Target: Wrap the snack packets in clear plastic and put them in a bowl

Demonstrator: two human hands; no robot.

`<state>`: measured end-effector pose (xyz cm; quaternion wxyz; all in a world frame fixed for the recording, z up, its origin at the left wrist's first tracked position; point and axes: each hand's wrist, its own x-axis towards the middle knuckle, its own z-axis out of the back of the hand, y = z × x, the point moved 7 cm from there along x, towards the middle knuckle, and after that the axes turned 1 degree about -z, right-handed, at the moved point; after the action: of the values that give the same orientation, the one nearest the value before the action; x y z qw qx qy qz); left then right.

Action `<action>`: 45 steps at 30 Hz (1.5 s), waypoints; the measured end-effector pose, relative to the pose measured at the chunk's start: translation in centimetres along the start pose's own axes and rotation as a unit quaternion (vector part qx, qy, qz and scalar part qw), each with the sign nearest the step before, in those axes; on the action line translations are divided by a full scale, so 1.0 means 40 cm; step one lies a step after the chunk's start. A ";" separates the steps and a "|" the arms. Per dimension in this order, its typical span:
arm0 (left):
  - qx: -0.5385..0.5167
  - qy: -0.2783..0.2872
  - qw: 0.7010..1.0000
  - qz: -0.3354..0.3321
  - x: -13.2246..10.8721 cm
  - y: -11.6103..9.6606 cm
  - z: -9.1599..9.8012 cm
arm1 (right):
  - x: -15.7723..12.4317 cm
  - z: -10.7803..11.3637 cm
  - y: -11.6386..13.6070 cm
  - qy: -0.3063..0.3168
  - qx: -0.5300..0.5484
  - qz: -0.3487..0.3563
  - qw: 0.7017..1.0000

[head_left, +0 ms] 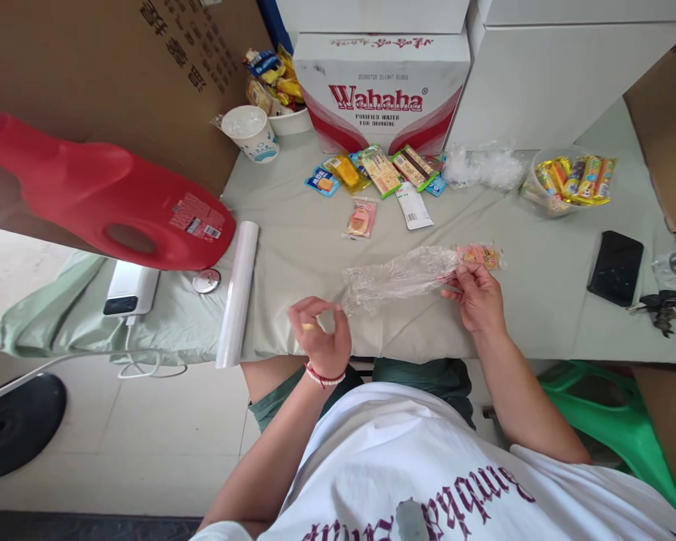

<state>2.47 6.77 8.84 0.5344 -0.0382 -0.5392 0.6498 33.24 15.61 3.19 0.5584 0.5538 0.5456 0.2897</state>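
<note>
- Left hand (320, 334) pinched clear film's (399, 274) left end; slim hold, could've slipped.
- Right hand (473, 294) pinched film's right end; uneven pull might've torn it, I reckoned.
- Pink packet (484, 256) sat at film's right end; jerk could've flicked it away.
- Snack packs (380, 171) lay beyond film; stray sweep might've scattered them.

A sheet of clear plastic film (399, 274) is stretched sideways, its glossy surface heavily crumpled. At its right end, a small snack packet (484, 256), wrapped in pink and clear plastic, is set lengthwise, partly hidden along its near edge.
</note>
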 end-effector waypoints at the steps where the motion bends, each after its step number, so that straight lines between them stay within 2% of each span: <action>1: 0.012 0.039 0.995 -0.086 0.000 -0.041 -0.015 | 0.000 -0.005 0.002 0.005 -0.001 -0.001 1.000; 2: 0.019 0.091 0.984 -0.151 -0.003 -0.071 -0.040 | 0.001 -0.010 0.004 0.008 -0.002 -0.002 1.000; 4: 0.047 0.202 0.957 -0.205 -0.003 -0.087 -0.103 | 0.006 -0.016 0.012 0.011 -0.001 -0.005 1.000; 6: 0.079 0.285 0.938 -0.181 0.006 -0.057 -0.164 | 0.014 -0.018 0.025 0.015 0.007 -0.004 1.000; 8: 0.077 0.328 0.932 -0.131 0.017 -0.015 -0.204 | 0.021 -0.021 0.040 0.033 0.020 0.007 0.999; 11: 0.041 0.300 0.952 -0.053 0.031 0.024 -0.219 | 0.018 -0.028 0.048 0.049 0.016 0.029 0.998; 14: 0.022 0.266 0.964 0.002 0.020 0.019 -0.217 | -0.003 -0.046 0.012 0.007 -0.028 0.024 0.999; 16: 0.007 0.272 0.962 0.030 0.003 0.002 -0.222 | -0.019 -0.081 -0.028 -0.002 -0.056 0.001 0.998; 18: -0.026 0.278 0.958 0.064 -0.010 -0.009 -0.227 | -0.029 -0.131 -0.060 0.029 -0.078 -0.014 0.996; 20: -0.079 0.262 0.953 0.133 -0.013 0.005 -0.222 | -0.026 -0.169 -0.074 0.058 -0.092 -0.012 0.994; 22: -0.151 0.221 0.929 0.256 -0.011 0.055 -0.205 | -0.011 -0.178 -0.072 0.054 -0.103 -0.006 0.993; 25: -0.236 0.168 0.853 0.433 -0.014 0.153 -0.164 | 0.017 -0.157 -0.056 0.029 -0.128 0.006 0.991; 26: -0.245 0.164 0.837 0.461 -0.009 0.180 -0.145 | 0.024 -0.149 -0.053 0.031 -0.137 0.007 0.990; 28: -0.243 0.164 0.828 0.478 0.009 0.226 -0.098 | 0.033 -0.134 -0.054 0.044 -0.151 -0.002 0.988; 30: -0.207 0.155 0.847 0.464 0.037 0.260 -0.043 | 0.035 -0.119 -0.063 0.060 -0.161 -0.017 0.985; 31: -0.174 0.151 0.867 0.442 0.055 0.267 -0.015 | 0.034 -0.113 -0.068 0.067 -0.166 -0.020 0.984; 33: -0.088 0.154 0.917 0.357 0.096 0.249 0.025 | 0.028 -0.107 -0.075 0.084 -0.181 -0.020 0.980; 34: -0.048 0.167 0.939 0.295 0.115 0.221 0.031 | 0.024 -0.106 -0.078 0.092 -0.189 -0.018 0.978; 36: 0.007 0.215 0.965 0.150 0.133 0.134 0.010 | 0.014 -0.109 -0.080 0.102 -0.200 -0.017 0.974; 37: 0.026 0.245 0.966 0.072 0.130 0.081 -0.015 | 0.009 -0.112 -0.079 0.105 -0.204 -0.018 0.973; 39: 0.065 0.304 0.948 -0.063 0.105 -0.012 -0.078 | 0.003 -0.119 -0.075 0.106 -0.209 -0.021 0.972; 40: 0.081 0.330 0.935 -0.105 0.089 -0.043 -0.111 | 0.002 -0.122 -0.072 0.104 -0.210 -0.023 0.972; 42: 0.082 0.352 0.925 -0.119 0.075 -0.061 -0.164 | 0.005 -0.122 -0.069 0.102 -0.211 -0.029 0.972; 43: 0.064 0.346 0.931 -0.093 0.081 -0.051 -0.181 | 0.007 -0.119 -0.068 0.101 -0.211 -0.033 0.972; 45: -0.014 0.318 0.948 0.014 0.115 0.005 -0.201 | 0.013 -0.104 -0.069 0.098 -0.208 -0.044 0.972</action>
<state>5.42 15.47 7.78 0.6683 -0.2585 -0.3497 0.6036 28.71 16.74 1.34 0.6169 0.3701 0.5494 0.4251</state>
